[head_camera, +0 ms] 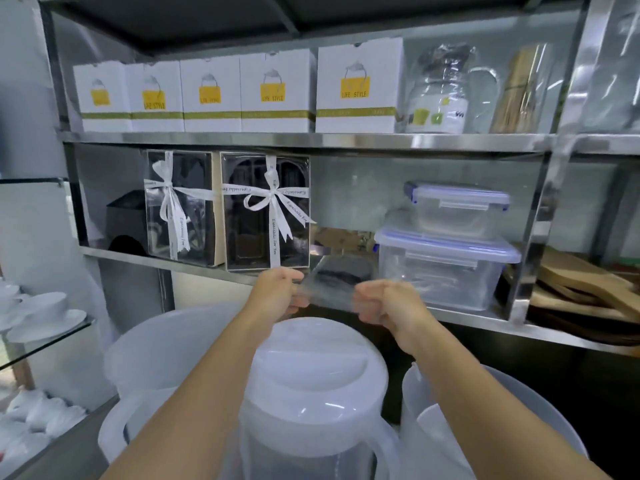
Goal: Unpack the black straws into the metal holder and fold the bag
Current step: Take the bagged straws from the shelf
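A storeroom with steel shelving [311, 140] running across the back wall. At far left, a glass shelf [52, 336] carries white cups [41, 313]. Further in, on the lower steel shelf, stand two ribbon-tied gift boxes [266, 209].

In front of that shelf's edge, above a white jug lid [311, 355], the left hand [278, 291] pinches the left edge of a clear bag [327, 296]. The right hand [388, 304], curled into a fist, grips its right edge. The film is pulled flat between them, probably to smooth it for folding.

A dark shape [341, 271] shows just behind the bag. It is too blurred to tell whether it is the straws, and no metal holder can be made out.

To the right sit stacked lidded tubs [443, 268], then wooden boards [581, 289].
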Demonstrator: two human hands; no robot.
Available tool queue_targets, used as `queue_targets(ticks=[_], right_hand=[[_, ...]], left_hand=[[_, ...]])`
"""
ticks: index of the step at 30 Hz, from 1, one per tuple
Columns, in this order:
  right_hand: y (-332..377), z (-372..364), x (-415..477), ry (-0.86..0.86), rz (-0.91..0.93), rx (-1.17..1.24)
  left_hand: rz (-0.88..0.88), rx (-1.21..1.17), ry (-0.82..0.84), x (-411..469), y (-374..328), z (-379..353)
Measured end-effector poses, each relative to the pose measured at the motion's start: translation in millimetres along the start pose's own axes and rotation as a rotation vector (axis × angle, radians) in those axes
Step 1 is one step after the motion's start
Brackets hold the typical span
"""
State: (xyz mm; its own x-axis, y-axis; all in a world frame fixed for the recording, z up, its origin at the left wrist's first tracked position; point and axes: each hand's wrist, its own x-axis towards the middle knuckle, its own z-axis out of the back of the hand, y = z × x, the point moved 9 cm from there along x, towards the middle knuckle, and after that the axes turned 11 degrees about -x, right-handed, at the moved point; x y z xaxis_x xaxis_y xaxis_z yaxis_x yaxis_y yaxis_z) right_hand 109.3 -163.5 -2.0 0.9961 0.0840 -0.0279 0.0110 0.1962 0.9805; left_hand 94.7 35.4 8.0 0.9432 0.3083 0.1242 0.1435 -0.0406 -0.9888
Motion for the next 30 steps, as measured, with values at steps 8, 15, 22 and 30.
queue_targets(ticks=[8, 15, 22, 30], right_hand=[[99, 27, -73, 0.110, 0.229, -0.013], [181, 54, -151, 0.175, 0.462, 0.083], [216, 115, -219, -0.102, 0.694, 0.084], [142, 119, -266, -0.014, 0.474, 0.004]], left_hand=[[-0.273, 0.063, 0.311, -37, -53, -30], [-0.512, -0.131, 0.230, -96, -145, -47], [-0.532, -0.262, 0.221, -154, -203, -56], [-0.447, -0.245, 0.271, -230, -184, -70]])
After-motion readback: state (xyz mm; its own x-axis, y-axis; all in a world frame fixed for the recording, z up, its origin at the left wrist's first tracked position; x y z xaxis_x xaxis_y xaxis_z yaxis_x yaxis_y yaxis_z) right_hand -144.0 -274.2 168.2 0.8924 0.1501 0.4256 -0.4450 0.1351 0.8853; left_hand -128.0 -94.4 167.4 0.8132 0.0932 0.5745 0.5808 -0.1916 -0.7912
